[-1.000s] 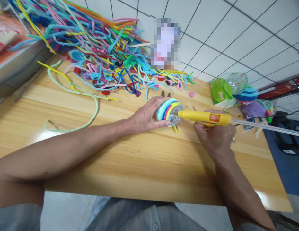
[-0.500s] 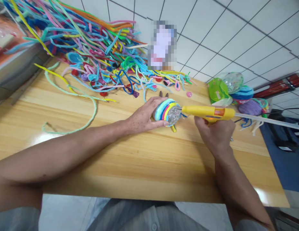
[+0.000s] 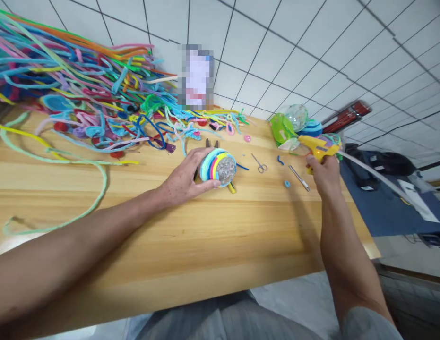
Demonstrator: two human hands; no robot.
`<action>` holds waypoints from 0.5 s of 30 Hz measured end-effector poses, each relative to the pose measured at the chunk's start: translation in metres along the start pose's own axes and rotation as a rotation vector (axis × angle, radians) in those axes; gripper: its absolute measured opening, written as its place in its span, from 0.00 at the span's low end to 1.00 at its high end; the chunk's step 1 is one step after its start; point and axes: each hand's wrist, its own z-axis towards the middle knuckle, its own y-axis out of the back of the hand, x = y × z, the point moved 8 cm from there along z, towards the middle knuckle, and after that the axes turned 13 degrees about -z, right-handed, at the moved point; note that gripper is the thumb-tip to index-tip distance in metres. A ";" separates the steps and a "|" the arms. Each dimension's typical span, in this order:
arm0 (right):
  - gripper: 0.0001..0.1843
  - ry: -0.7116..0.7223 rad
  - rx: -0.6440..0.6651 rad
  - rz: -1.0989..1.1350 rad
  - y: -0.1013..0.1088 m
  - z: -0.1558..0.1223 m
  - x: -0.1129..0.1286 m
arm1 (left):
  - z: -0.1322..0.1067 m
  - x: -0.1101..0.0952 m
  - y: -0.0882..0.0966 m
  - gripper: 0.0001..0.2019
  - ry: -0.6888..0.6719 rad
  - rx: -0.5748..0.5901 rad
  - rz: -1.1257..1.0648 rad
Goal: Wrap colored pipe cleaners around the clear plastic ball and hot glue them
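My left hand [image 3: 186, 179] is closed round a clear round container [image 3: 226, 171], tilted on its side, its outside wrapped in bands of light green, blue, pink and yellow pipe cleaner [image 3: 210, 166]. Its clear end faces right. My right hand [image 3: 325, 174] grips a yellow hot glue gun [image 3: 318, 145], held above the table's right part and apart from the container. A long translucent glue stick [image 3: 370, 171] sticks out behind the gun. Partly hidden by the container is a tool with dark tips and a yellow handle [image 3: 232, 188], perhaps pliers.
Small scissors [image 3: 261, 164], a utility knife [image 3: 299, 178] and blue pipe cleaner bits [image 3: 287, 184] lie between my hands. A heap of pipe cleaners [image 3: 99, 94] fills the back left. Against the tiled wall lean a blurred-out phone [image 3: 196, 78] and a green packet [image 3: 281, 130].
The glue gun has moved away from the container's clear end, to the right, in my right hand. My left hand still holds the container. The view has turned rightward.
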 end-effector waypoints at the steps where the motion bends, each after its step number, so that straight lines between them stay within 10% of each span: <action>1: 0.15 -0.065 0.009 0.003 -0.003 -0.004 -0.014 | 0.000 0.000 0.000 0.40 0.010 0.002 0.004; 8: 0.13 -0.344 0.175 0.075 -0.017 -0.026 -0.086 | 0.000 0.002 0.000 0.42 0.019 -0.005 -0.004; 15: 0.24 -0.188 0.227 0.055 -0.038 -0.037 -0.104 | -0.001 0.003 0.000 0.40 0.005 -0.014 -0.005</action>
